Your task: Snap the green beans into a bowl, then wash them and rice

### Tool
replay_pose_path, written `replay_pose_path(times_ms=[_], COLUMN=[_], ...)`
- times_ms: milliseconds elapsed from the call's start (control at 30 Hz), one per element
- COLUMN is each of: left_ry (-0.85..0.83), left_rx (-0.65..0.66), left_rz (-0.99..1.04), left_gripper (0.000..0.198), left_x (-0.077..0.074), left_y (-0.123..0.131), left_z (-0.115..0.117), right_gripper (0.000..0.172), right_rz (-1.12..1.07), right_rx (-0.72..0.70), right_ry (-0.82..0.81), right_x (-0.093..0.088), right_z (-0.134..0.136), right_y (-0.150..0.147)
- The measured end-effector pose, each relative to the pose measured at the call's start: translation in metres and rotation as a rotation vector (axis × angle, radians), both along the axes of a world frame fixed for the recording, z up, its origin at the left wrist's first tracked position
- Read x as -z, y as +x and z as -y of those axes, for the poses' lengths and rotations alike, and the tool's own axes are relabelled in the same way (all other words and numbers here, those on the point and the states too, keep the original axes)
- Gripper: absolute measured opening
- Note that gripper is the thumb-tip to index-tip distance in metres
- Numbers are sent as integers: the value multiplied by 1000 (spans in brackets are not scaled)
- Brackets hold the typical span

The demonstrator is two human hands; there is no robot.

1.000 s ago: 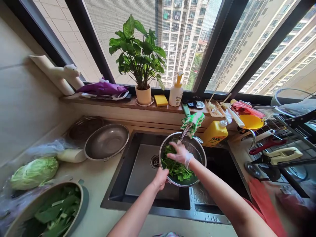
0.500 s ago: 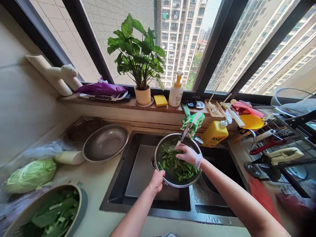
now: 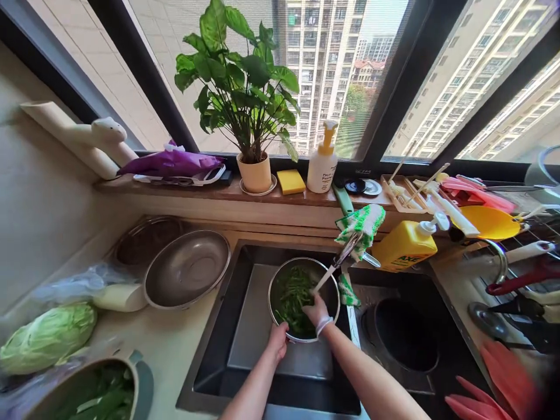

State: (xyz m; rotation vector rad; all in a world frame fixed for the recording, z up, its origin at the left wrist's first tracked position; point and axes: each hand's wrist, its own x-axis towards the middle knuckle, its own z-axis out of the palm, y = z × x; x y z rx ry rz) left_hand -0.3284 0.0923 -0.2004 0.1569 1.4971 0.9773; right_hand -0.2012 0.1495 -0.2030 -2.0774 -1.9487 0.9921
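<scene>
— Where are your greens?

— In a steel strainer point(image 3: 301, 262), your chopped greens point(image 3: 291, 297) heaped inside it, held low in the left basin of a dark sink point(image 3: 258, 315), beneath the spout point(image 3: 347, 251). A pale streak runs from the spout down to the greens; it may be water, but that is hard to tell.

— And your hands?

— Your right hand point(image 3: 315, 309), a thin glove point(image 3: 324, 325) at the wrist, is down among the greens, fingers bent and partly hidden, so whether it has hold of any cannot be told. Your left hand point(image 3: 277, 343) is curled closed on the near rim of the strainer and has hold of it.

— What step is this, and what does your next move call for?

— It looks like a rinse by hand, in mid-course. It calls for a steady left grip on the rim while your right hand works through the greens.

— What's around you?

— A green-and-white cloth point(image 3: 361, 224) hangs on the spout, with a yellow AXE bottle point(image 3: 405, 246) just right of it. To your left on the counter sit a steel bowl point(image 3: 187, 268), a cabbage point(image 3: 47, 338) and a bowl of leafy greens point(image 3: 87, 396). Along the sill stand a potted plant point(image 3: 238, 81), a soap pump point(image 3: 322, 157) and a sponge point(image 3: 291, 182)
</scene>
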Motion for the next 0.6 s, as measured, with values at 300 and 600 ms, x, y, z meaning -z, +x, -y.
replay_pose_path(times_ms=[300,600], left_ry=[-162,-127], left_rx=[105,140], left_rz=[8,-119], left_gripper=[13,45], left_x=[39,27], left_y=[-17,-38], left_z=[-5,11], right_gripper=[75,63], right_rz=[74,296], right_rx=[-35,-350], right_ry=[-63,-277], right_x=[21,18], right_z=[-46,-4], right_y=[-5,-4])
